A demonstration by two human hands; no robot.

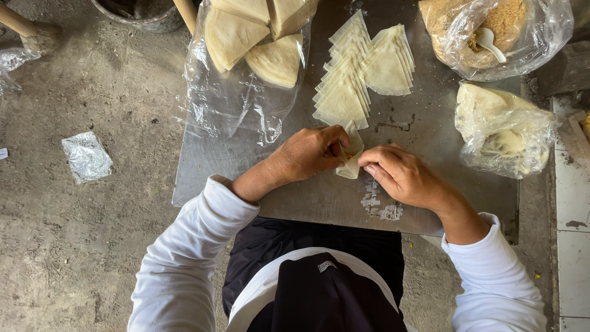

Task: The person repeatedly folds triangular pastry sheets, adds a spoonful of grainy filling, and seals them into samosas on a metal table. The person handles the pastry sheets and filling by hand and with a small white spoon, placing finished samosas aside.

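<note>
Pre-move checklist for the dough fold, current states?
1. Both hands on the wrapper: ok. left hand and right hand pinch the folded wrapper.
2. Filling inside: ok, a little shows at the opening.
3. Seam sealed: cannot tell, fingers cover it.
4. Spare triangle wrappers close by: ok, fanned just beyond the hands.
5. Filling bag open, spoon in it: ok.
6. Metal sheet clean: not ok, white smears near the right hand.

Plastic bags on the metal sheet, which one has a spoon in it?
The top-right bag, holding brown crumbly filling with a white spoon stuck in it. The bag below it and the top-left bag hold only pale dough, no spoon.
</note>
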